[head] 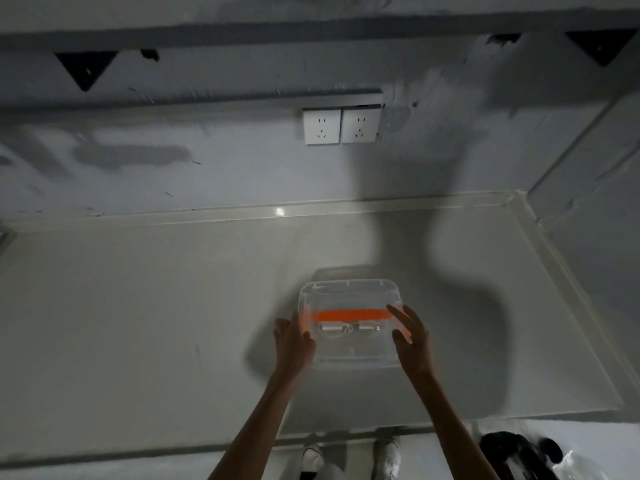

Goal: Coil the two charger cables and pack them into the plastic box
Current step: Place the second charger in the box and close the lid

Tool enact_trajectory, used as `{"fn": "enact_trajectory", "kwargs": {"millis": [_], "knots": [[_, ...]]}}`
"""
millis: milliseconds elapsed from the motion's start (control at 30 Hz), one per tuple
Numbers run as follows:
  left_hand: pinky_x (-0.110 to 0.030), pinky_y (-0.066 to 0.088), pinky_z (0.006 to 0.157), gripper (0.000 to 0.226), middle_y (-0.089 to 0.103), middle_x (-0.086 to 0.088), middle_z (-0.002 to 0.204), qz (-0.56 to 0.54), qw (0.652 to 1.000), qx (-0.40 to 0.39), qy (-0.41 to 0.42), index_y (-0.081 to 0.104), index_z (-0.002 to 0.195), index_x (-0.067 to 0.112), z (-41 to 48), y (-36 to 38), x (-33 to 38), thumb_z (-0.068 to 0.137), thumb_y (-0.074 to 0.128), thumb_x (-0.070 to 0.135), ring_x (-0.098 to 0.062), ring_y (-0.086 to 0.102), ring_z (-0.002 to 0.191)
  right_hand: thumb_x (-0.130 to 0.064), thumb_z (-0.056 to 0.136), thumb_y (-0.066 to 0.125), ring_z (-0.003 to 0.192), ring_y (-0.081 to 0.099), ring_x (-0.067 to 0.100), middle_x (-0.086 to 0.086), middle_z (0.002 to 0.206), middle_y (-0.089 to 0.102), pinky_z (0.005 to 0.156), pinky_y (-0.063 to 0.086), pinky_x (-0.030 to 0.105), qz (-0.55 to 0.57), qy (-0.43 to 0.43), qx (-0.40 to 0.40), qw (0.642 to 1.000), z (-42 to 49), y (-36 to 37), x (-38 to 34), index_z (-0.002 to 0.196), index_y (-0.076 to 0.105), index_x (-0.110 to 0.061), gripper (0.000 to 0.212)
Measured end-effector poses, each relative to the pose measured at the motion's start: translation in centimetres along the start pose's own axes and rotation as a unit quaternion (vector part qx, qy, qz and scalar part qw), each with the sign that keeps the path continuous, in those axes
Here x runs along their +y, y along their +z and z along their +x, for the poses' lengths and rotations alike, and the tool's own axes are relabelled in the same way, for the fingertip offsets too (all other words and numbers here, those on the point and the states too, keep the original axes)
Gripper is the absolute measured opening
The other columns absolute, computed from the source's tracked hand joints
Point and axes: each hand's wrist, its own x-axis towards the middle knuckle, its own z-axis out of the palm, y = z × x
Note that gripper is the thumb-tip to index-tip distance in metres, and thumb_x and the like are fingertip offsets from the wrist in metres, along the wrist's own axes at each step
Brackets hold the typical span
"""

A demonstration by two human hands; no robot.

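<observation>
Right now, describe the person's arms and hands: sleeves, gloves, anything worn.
Both forearms are bare up to the frame's edge, with no sleeves showing. The left hand and right hand wear no gloves; no rings, watch or markings are discernible in this dim, soft picture.

Head camera is looking steeply down from above, facing the wall (pixel 207 174), taking in the whole counter (pixel 138 306) from close range

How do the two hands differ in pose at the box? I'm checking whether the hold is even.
The left hand lies at the plastic box's left side, fingers curled, thumb toward the front wall. The right hand is at the right side with fingers straighter, fingertips reaching higher toward the orange handle. Both flank the box's near half, forearms bare.
</observation>
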Motion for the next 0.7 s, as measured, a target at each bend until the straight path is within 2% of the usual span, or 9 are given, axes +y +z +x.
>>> {"fn": "enact_trajectory", "kwargs": {"millis": [67,133,233,300,433,567,700], "knots": [[-0.037,0.036,0.103,0.067,0.043,-0.016,0.107,-0.017,1.0,0.009,0.003,0.04,0.146,0.02,-0.5,0.3,-0.3,0.083,0.045,-0.003,-0.037,0.046,0.11,0.021,0.079,0.057,0.131,0.049,0.038,0.018,0.144,0.051,0.108,0.04,0.053,-0.047,-0.015,0.0,0.999,-0.4,0.5,0.3,0.124,0.066,-0.014,0.059],[-0.029,0.037,0.095,0.077,0.045,-0.013,0.102,-0.026,0.999,0.019,0.024,0.033,0.151,0.027,-1.4,0.6,-0.7,0.082,0.045,-0.005,-0.033,0.049,0.104,0.021,0.08,0.057,0.127,0.049,0.038,0.016,0.146,0.049,0.106,0.037,0.041,-0.085,-0.018,0.004,0.996,-1.0,0.7,0.9,0.124,0.067,-0.019,0.06],[-0.022,0.036,0.08,0.078,0.041,-0.013,0.103,-0.047,0.998,0.023,0.027,0.03,0.152,0.024,-2.6,1.2,-1.1,0.082,0.047,-0.007,-0.026,0.049,0.089,0.021,0.081,0.056,0.123,0.046,0.04,0.016,0.148,0.047,0.101,0.033,0.036,-0.097,-0.013,0.009,0.995,-1.7,0.6,1.6,0.123,0.067,-0.021,0.061],[-0.025,0.041,0.083,0.078,0.037,-0.011,0.105,-0.057,0.998,0.027,0.009,0.027,0.153,0.022,-2.9,1.4,-0.7,0.084,0.046,-0.008,-0.028,0.053,0.09,0.022,0.081,0.056,0.123,0.046,0.039,0.016,0.149,0.046,0.101,0.033,0.036,-0.095,-0.013,0.004,0.995,-1.9,0.4,2.0,0.123,0.067,-0.021,0.061],[-0.034,0.043,0.098,0.075,0.04,-0.016,0.12,-0.024,0.999,0.028,0.01,0.023,0.154,0.014,-3.0,1.8,0.2,0.086,0.049,-0.006,-0.036,0.055,0.11,0.028,0.077,0.054,0.124,0.049,0.042,0.018,0.149,0.046,0.104,0.035,0.038,-0.073,-0.011,-0.007,0.997,-1.8,-0.3,2.4,0.12,0.069,-0.017,0.064],[-0.035,0.044,0.096,0.074,0.04,-0.015,0.12,-0.011,0.999,0.034,-0.001,0.024,0.153,0.015,-3.0,1.9,0.6,0.087,0.05,-0.004,-0.036,0.056,0.109,0.025,0.08,0.051,0.131,0.046,0.039,0.016,0.151,0.043,0.109,0.037,0.043,-0.062,0.004,-0.032,0.998,-1.2,-0.7,2.3,0.122,0.068,-0.014,0.06],[-0.033,0.046,0.091,0.072,0.039,-0.015,0.123,-0.007,0.999,0.029,-0.017,0.022,0.154,0.017,-3.1,1.7,0.6,0.09,0.051,0.001,-0.035,0.058,0.107,0.023,0.082,0.052,0.13,0.045,0.038,0.015,0.151,0.043,0.107,0.033,0.038,-0.077,0.011,-0.037,0.996,-0.9,-0.8,2.1,0.123,0.067,-0.017,0.058]]}}
